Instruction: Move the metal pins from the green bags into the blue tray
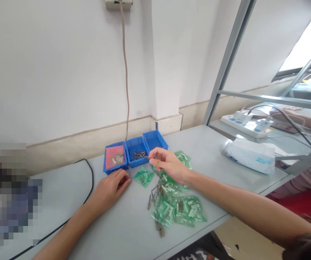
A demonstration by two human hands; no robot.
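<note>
My right hand [167,164] hovers at the front right of the middle blue bin [136,146], thumb and fingers pinched on what looks like a small dark screw [147,157]. Several similar screws [139,155] lie in that bin. Curled on the table in front of the left blue bin [115,169] is my left hand [113,186]; what its fingers hold, if anything, is hidden. Between the hands lies a small green plastic bag [144,177] with metal pieces inside. More green bags [189,211] are heaped below my right hand, with loose metal pins [149,201] beside them.
The left bin contains a pink sheet [114,151] and pale pieces. A third blue bin [155,140] stands to the right. A white soft pack [250,155] lies near the metal frame [226,61]. A black cable [92,177] crosses the left side; a power strip [246,122] is behind the frame.
</note>
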